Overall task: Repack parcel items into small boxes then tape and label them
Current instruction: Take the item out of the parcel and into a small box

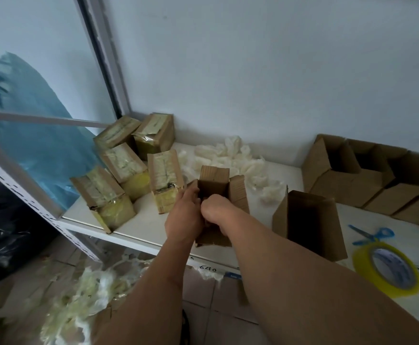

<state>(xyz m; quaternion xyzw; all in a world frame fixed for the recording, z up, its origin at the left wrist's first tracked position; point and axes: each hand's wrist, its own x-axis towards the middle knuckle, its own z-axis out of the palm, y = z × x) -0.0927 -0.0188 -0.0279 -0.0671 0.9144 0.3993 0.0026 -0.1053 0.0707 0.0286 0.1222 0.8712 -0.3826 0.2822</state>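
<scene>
Small open box [214, 195]: upright on white shelf [138, 232], near front edge, centre of scene, top flaps raised. Left hand [184, 215]: against left wall of box, fingers curled over left rim, gripping it. Right hand [216, 210]: fist-like, fingers curled down into box mouth; contents of grip hidden, not determinable.

Five taped boxes [129, 170]: grouped at far left of shelf, sealed with yellowish tape, some leaning on one another; nearest one just left of left hand. White packing filler [228, 155]: loose heap against far wall, behind and right of small open box.

Second open box [305, 220]: just right of right forearm, mouth upward, interior dark. Row of empty open boxes [367, 175]: far right, along wall. Yellow tape roll [387, 267]: flat on shelf at near right. Blue-handled scissors [370, 234]: just beyond tape roll, touching or nearly touching it.

Blue plastic sheet [29, 125]: left, behind shelf frame. Torn wrapping scraps [86, 290]: on floor below shelf, near left.
</scene>
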